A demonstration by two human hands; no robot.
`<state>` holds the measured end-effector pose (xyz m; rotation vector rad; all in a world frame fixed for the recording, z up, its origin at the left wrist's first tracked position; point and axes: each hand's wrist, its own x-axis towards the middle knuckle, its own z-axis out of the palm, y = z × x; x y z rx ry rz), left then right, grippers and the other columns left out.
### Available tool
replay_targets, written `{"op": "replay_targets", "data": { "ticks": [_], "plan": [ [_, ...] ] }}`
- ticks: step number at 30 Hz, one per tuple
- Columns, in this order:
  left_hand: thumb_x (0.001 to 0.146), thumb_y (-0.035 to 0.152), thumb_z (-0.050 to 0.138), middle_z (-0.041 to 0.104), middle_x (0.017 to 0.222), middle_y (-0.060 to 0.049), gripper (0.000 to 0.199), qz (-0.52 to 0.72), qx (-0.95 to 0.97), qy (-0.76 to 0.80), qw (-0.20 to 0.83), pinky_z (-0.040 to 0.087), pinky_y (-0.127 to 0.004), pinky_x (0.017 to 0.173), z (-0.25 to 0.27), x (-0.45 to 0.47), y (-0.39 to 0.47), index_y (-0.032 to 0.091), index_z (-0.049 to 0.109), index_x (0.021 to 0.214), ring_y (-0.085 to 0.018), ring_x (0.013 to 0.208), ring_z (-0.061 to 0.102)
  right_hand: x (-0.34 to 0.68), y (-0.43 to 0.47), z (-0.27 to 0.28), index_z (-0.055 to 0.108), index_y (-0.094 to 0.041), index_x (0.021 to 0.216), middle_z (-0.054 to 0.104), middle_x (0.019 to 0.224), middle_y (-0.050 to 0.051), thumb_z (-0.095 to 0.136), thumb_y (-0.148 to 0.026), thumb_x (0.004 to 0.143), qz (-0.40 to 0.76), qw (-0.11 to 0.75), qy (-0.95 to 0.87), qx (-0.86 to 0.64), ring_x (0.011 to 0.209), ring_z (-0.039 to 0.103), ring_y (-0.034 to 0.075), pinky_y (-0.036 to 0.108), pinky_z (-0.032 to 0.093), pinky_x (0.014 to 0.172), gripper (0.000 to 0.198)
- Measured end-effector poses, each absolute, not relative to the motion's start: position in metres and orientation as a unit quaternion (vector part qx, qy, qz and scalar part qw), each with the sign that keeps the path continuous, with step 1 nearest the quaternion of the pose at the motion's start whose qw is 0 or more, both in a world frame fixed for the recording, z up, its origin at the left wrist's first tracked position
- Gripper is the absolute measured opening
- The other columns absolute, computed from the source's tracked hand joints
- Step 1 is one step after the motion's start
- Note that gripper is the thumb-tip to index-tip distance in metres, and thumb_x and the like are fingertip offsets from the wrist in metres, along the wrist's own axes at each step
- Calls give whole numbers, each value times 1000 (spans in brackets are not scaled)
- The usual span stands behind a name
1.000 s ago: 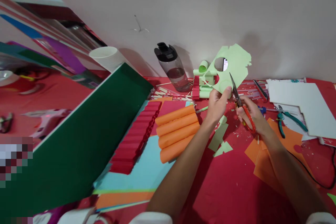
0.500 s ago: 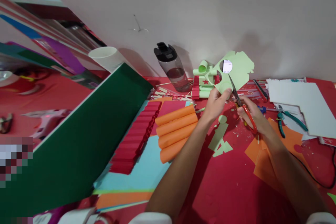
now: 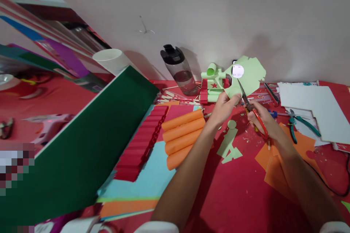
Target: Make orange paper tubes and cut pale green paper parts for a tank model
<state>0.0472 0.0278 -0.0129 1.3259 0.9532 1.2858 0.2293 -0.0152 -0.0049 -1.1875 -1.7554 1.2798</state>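
Note:
My left hand (image 3: 225, 105) pinches the lower edge of a light green sheet of paper (image 3: 251, 76), which has a round hole cut in it. A phone screen (image 3: 237, 71) shows through that hole. In my right hand (image 3: 261, 114) is a pair of scissors (image 3: 259, 122) with red handles. Its blades point up and left, against the paper beside the hole. Below my hands, light green paper cutouts (image 3: 229, 143) lie on the red tabletop (image 3: 232, 193). Behind my left hand stands a green paper model (image 3: 214, 83) with a red star.
A water bottle (image 3: 180, 71) stands by the wall. Orange paper rolls (image 3: 183, 138) and folded red paper (image 3: 140, 142) lie left, beside a dark green board (image 3: 82, 145). Pliers (image 3: 303, 123), orange sheets (image 3: 281, 167) and white board (image 3: 317, 109) are at right. A pink glue gun (image 3: 51, 123) lies far left.
The green paper has tilted and shifted slightly down and right, so more of the phone shows at its upper left edge. Both hands keep their holds.

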Motion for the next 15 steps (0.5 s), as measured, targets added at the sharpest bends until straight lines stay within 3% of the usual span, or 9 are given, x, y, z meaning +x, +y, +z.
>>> {"op": "replay_targets", "data": {
  "ticks": [15],
  "plan": [
    [88, 42, 61, 57, 68, 1, 28, 507, 567, 380, 526, 44, -29, 70, -17, 43, 31, 20, 58, 71, -14, 67, 52, 234, -12, -6, 62, -20, 134, 45, 68, -7, 72, -64, 93, 508, 327, -649, -462, 53, 41, 11, 24, 39, 51, 61]
  ]
}}
